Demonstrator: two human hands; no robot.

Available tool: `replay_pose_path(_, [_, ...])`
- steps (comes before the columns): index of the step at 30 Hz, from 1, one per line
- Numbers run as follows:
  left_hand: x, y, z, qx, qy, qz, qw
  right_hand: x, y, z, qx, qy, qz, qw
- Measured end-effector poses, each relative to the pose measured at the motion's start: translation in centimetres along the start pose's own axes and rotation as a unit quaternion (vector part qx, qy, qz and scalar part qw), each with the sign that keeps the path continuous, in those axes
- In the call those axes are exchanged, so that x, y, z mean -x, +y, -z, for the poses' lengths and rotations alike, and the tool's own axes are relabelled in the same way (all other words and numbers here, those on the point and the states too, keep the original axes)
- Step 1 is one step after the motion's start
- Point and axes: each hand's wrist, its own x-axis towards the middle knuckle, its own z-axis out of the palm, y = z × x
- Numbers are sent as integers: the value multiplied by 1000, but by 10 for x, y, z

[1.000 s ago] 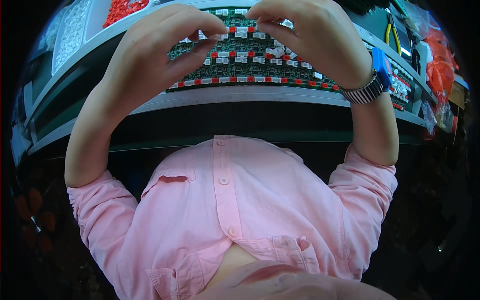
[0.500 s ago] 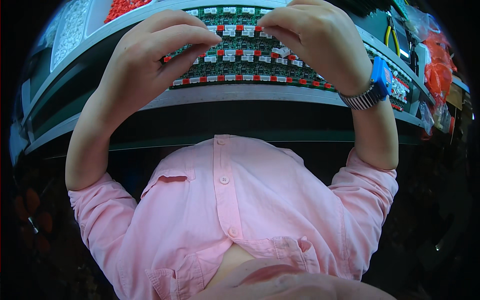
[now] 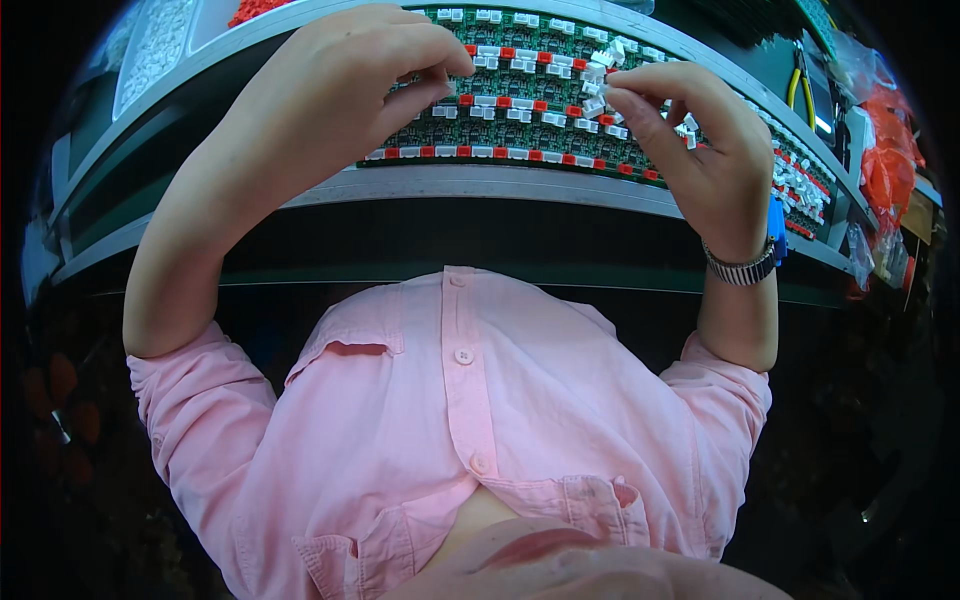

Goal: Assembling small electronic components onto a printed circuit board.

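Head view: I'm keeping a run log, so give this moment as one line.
left hand: over circuit boards, grip unclear | right hand: by loose white connectors, grip unclear | upper left: white pieces, red pieces

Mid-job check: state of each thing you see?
Green boards: in rows, edged with red and white pieces.
White connectors: loose, clustered on the boards.
Left hand: thumb and fingers bent over the boards; grip unclear.
Right hand: thumb and forefinger close together beside loose connectors; grip unclear.
White parts: heaped.
Red parts: heaped, partly out of frame.
Yellow-handled pliers: unheld.
Wristband: worn.
Sleeves: rolled up.
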Motion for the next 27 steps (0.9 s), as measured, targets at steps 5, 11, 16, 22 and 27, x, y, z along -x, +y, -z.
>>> replay_pose_path(5, [-4, 8, 3, 1, -38, 43, 998, 13, 10, 3, -97, 28, -28, 994])
replay_pose_path(11, [-12, 8, 3, -7, -55, 28, 998, 28, 28, 7, -189, 35, 4, 981])
replay_pose_path(16, [-24, 11, 1, -14, -56, -3, 998, 38, 36, 16, -187, 46, -24, 981])
replay_pose_path(22, [-35, 13, -4, -30, -46, -55, 997, 45, 35, 17, -163, 43, -18, 986])
replay_pose_path(27, [-63, 27, -27, 29, -40, -44, 998, 45, 13, 9, -136, 64, -90, 985])
